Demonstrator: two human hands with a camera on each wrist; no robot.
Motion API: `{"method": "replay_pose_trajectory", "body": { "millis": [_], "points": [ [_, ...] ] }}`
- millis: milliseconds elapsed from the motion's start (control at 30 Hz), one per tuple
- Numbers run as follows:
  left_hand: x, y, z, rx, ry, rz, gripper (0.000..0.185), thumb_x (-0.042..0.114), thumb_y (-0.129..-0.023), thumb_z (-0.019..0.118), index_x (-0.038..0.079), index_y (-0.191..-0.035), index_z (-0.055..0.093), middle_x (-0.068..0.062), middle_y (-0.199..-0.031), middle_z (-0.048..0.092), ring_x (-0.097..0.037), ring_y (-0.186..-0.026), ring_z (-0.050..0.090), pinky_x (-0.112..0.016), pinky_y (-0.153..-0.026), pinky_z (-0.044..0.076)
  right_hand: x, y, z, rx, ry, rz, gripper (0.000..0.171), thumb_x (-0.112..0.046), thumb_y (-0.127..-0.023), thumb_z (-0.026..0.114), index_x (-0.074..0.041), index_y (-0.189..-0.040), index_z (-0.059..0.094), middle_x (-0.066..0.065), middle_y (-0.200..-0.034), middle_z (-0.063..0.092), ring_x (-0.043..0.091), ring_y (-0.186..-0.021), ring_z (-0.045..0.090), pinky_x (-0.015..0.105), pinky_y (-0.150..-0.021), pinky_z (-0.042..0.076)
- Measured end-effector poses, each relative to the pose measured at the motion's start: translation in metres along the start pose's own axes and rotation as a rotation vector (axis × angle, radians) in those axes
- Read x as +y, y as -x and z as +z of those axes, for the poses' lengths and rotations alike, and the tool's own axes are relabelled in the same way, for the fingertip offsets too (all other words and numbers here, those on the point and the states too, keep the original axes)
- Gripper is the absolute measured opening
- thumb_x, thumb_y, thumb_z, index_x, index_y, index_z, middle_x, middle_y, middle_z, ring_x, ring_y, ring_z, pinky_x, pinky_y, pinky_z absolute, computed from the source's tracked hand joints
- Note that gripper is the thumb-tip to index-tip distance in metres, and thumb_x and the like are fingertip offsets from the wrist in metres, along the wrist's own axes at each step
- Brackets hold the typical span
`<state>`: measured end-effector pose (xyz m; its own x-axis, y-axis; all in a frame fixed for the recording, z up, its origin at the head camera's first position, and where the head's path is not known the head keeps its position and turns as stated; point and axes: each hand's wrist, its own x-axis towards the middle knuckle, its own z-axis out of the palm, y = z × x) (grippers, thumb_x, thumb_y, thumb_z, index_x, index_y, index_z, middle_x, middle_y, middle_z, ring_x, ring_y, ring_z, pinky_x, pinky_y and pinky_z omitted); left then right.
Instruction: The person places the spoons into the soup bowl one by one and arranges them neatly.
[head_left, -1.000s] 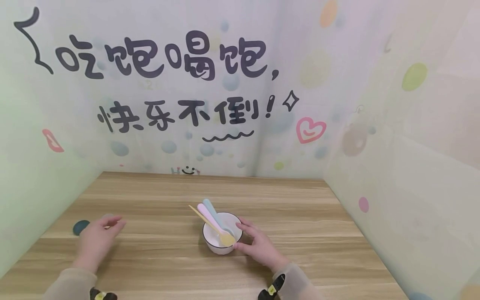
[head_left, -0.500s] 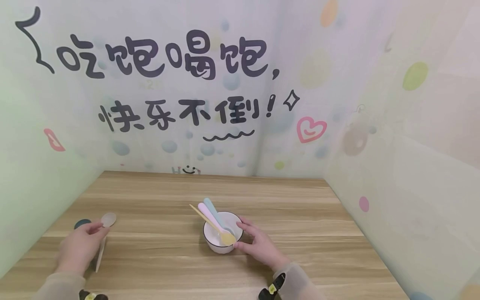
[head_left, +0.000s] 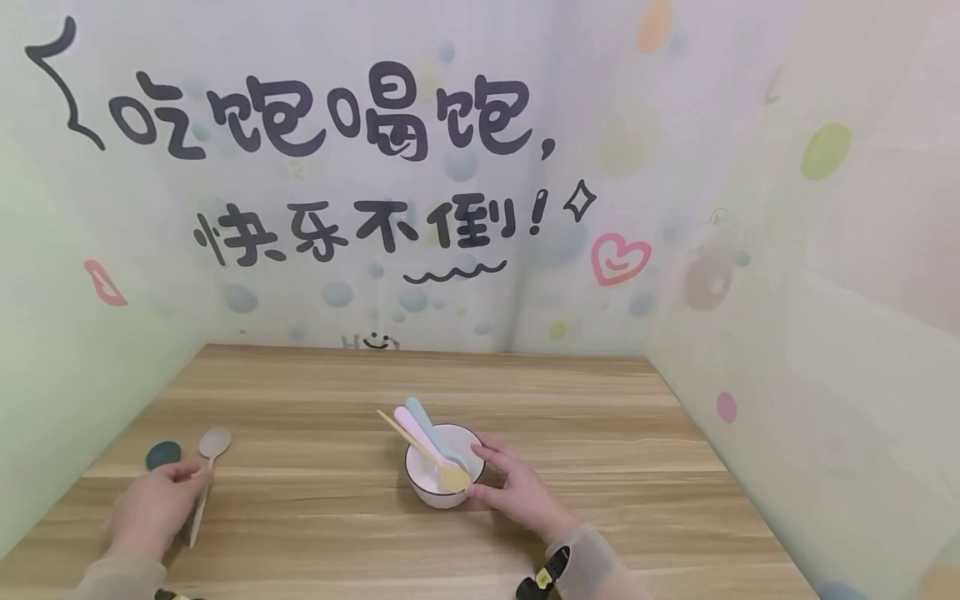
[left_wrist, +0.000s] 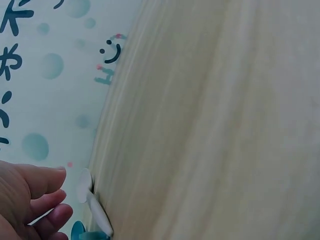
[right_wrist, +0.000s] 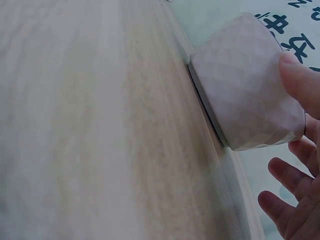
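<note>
**Three spoons in the bowl, one left on the surface**

Head view: a white bowl (head_left: 444,475) is seen standing near the middle of the wooden surface (head_left: 600,433), and three spoons are already propped in it – a yellow spoon (head_left: 427,458), a pink spoon (head_left: 414,432) and a blue spoon (head_left: 424,420), handles fanned out up and to the left. The bowl is steadied by the right hand (head_left: 521,493), thumb and fingertips laid against its right wall, fingers mostly straight, so nothing is really clasped. Over on the left a beige spoon (head_left: 204,475) is lying flat on the surface, well apart from the bowl, with a dark round spot (head_left: 162,455) just beside its head. The handle is touched or lightly pinched by the left hand (head_left: 150,515); it's hard to call from here. So, as a judgement: three quarters is done, the last spoon isn't lifted yet.

Left wrist view: the left hand (left_wrist: 30,197) is shown with fingers loosely curled and nothing visibly inside the grip. The beige spoon (left_wrist: 92,202) is seen just beside the fingertips, not wrapped by them.

Right wrist view: the faceted outside of the bowl (right_wrist: 245,82) is pressed by the thumb of the right hand (right_wrist: 295,150), and the other fingers are spread below it, relaxed. The spoons can't be seen from this angle.
</note>
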<state>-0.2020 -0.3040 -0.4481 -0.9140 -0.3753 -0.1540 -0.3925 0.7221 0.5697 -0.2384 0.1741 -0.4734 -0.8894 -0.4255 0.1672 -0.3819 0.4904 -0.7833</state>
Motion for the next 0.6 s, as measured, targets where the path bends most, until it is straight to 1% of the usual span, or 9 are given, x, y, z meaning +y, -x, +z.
{"method": "replay_pose_trajectory", "body": {
  "millis": [167, 333, 433, 600],
  "points": [
    [-0.0041, -0.0021, 0.0044, -0.005, -0.016, 0.001, 0.068, 0.06, -0.089, 0.053, 0.004, -0.127, 0.056, -0.029, -0.13, 0.051, -0.055, -0.104, 0.044, -0.059, -0.074, 0.028, -0.0004, 0.0, 0.0002, 0.002, -0.006, -0.003, 0.071, -0.039, -0.083, 0.074, -0.007, -0.141, 0.048, 0.006, -0.154, 0.032, 0.028, -0.141, 0.027, 0.053, -0.111, 0.023],
    [-0.0063, -0.0036, 0.0062, -0.045, -0.024, -0.002, 0.068, 0.059, -0.088, 0.056, 0.004, -0.129, 0.054, -0.03, -0.131, 0.05, -0.058, -0.106, 0.042, -0.063, -0.077, 0.026, -0.0008, 0.0004, 0.0003, 0.0, -0.004, -0.003, 0.071, -0.039, -0.084, 0.074, -0.007, -0.142, 0.047, 0.007, -0.155, 0.031, 0.028, -0.141, 0.027, 0.052, -0.11, 0.023],
    [-0.0072, -0.0041, 0.0065, -0.066, -0.037, 0.013, 0.066, 0.055, -0.088, 0.058, 0.004, -0.13, 0.053, -0.032, -0.131, 0.049, -0.06, -0.106, 0.042, -0.065, -0.078, 0.025, -0.0012, 0.0008, 0.0003, -0.001, -0.011, 0.003, 0.071, -0.039, -0.084, 0.074, -0.007, -0.142, 0.047, 0.006, -0.155, 0.031, 0.028, -0.142, 0.026, 0.052, -0.111, 0.023],
    [-0.0061, -0.0025, 0.0062, -0.091, -0.061, 0.032, 0.063, 0.052, -0.09, 0.059, 0.003, -0.13, 0.054, -0.035, -0.132, 0.044, -0.064, -0.107, 0.04, -0.068, -0.079, 0.026, -0.0021, 0.001, 0.0003, -0.002, -0.011, 0.001, 0.072, -0.039, -0.083, 0.074, -0.007, -0.142, 0.047, 0.006, -0.155, 0.031, 0.027, -0.142, 0.026, 0.052, -0.111, 0.023]
  ]
}}
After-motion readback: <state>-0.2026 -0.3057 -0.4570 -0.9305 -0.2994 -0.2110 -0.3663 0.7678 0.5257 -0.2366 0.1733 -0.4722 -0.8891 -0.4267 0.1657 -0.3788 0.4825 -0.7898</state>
